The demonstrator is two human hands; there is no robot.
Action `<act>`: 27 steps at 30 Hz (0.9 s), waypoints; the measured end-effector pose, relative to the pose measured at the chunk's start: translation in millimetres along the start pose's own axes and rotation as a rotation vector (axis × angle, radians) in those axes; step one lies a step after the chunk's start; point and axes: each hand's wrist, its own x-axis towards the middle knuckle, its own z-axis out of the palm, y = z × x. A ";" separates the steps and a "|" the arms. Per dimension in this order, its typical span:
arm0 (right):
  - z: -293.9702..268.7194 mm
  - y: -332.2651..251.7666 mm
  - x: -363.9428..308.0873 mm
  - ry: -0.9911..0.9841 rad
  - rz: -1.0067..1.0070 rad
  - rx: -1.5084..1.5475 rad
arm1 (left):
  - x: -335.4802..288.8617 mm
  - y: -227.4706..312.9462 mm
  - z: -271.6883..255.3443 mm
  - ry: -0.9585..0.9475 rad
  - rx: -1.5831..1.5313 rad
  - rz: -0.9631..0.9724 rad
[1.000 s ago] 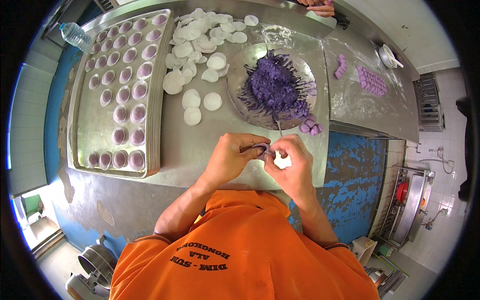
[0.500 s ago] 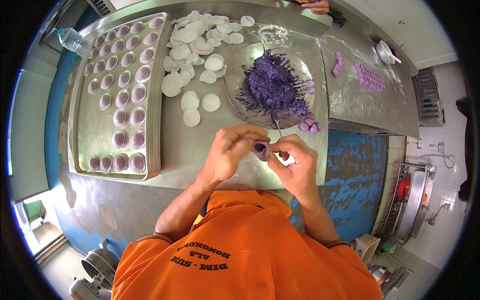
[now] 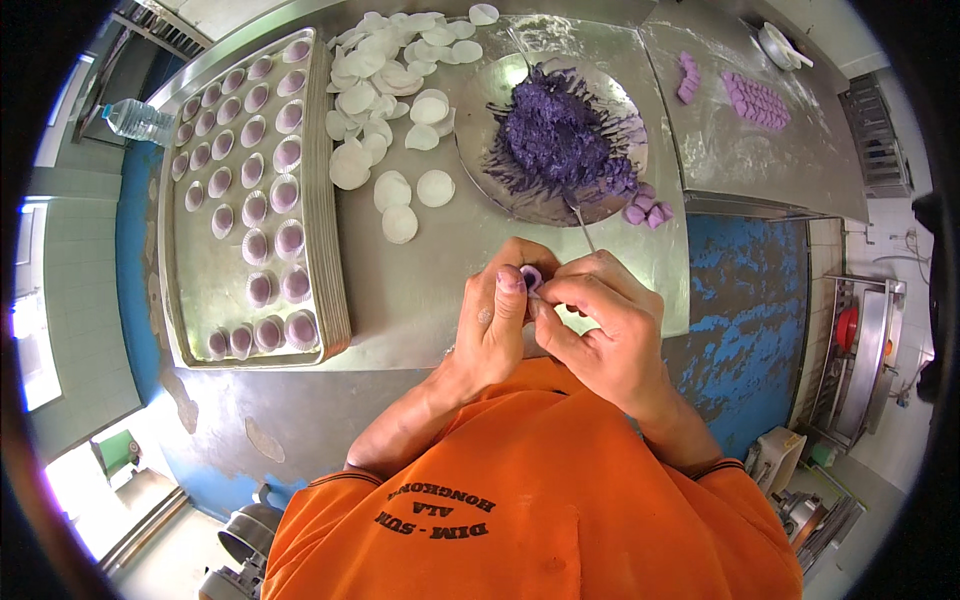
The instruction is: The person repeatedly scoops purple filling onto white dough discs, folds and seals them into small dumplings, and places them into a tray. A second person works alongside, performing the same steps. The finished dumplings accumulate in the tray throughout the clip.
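Observation:
Both hands work on a small purple dough cup (image 3: 531, 277) with dark filling inside, above the near edge of the steel table. My left hand (image 3: 492, 315) curls round it, thumb raised at its mouth. The fingertips of my right hand (image 3: 608, 322) pinch its rim from the other side. Just beyond lies a wide metal pan (image 3: 474, 150) heaped with sticky dark purple paste (image 3: 560, 140). A utensil's thin metal handle (image 3: 583, 228) sticks out of the paste toward me. Several lilac dough pieces (image 3: 650, 210) sit beside the pan.
To the left, stacked trays (image 3: 230, 285) carry purple dough balls in pleated paper cups. Round white papers (image 3: 375, 75) are scattered behind and between tray and pan. More dough pieces (image 3: 757, 100) and a white bowl (image 3: 776, 47) occupy the right table. A plastic bottle (image 3: 138, 121) stands at far left.
My left hand has turned, its thumb now up over the dough and its fingers wrapped round it. The right hand keeps its pinch. The whole view has shifted; another person's hand has left it.

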 end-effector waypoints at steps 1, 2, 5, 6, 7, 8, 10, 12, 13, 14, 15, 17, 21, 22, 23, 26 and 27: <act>-0.7 -2.7 0.1 0.001 -0.041 -0.025 | 0.1 3.9 0.3 0.013 -0.026 -0.019; -1.9 -4.8 0.4 0.004 -0.031 0.005 | -2.8 9.5 -0.7 0.052 0.031 -0.027; -2.5 -11.1 -0.9 0.071 0.144 0.062 | -6.7 22.2 -5.1 0.014 0.107 0.006; -5.2 -12.6 -1.4 0.022 0.129 0.075 | -6.5 24.7 -5.4 0.006 0.159 -0.017; -5.5 -14.1 -2.2 0.026 0.069 0.049 | -6.1 27.0 -5.5 -0.017 0.120 -0.028; -6.8 -14.9 -2.4 0.019 0.023 0.013 | -4.7 28.5 -5.0 -0.036 0.074 -0.036; -9.6 -15.2 -1.7 -0.002 -0.102 -0.045 | -1.7 31.8 -4.4 -0.056 0.005 -0.046; -10.6 -17.4 -1.9 0.030 -0.046 0.046 | 0.0 36.0 -4.4 -0.066 -0.034 -0.070; -11.9 -18.3 -1.4 0.072 -0.033 0.104 | 0.3 38.3 -5.2 -0.063 0.022 -0.048; -10.7 -20.8 -1.9 0.108 0.057 0.092 | -0.7 41.8 -7.4 -0.070 0.088 -0.037; -11.4 -22.4 -1.5 0.090 0.038 0.103 | -1.5 44.8 -9.0 -0.072 0.143 -0.023; -13.9 -24.9 -0.6 0.004 0.016 0.091 | 0.0 45.9 -7.3 -0.101 0.088 -0.024; -20.7 -29.9 1.1 -0.026 -0.028 0.060 | 2.9 48.9 -5.7 -0.114 -0.134 -0.126; -19.7 -31.8 0.7 0.018 0.009 0.086 | 2.8 50.8 -6.9 -0.114 -0.055 -0.104; -19.8 -32.7 0.8 0.029 0.050 0.097 | 2.5 53.2 -8.9 -0.113 0.024 -0.082; -23.0 -32.6 1.7 -0.040 -0.019 0.051 | 2.9 55.2 -5.6 -0.100 0.074 -0.030; -23.4 -32.5 1.7 -0.053 -0.052 0.011 | 3.2 55.4 -4.4 -0.106 0.064 -0.024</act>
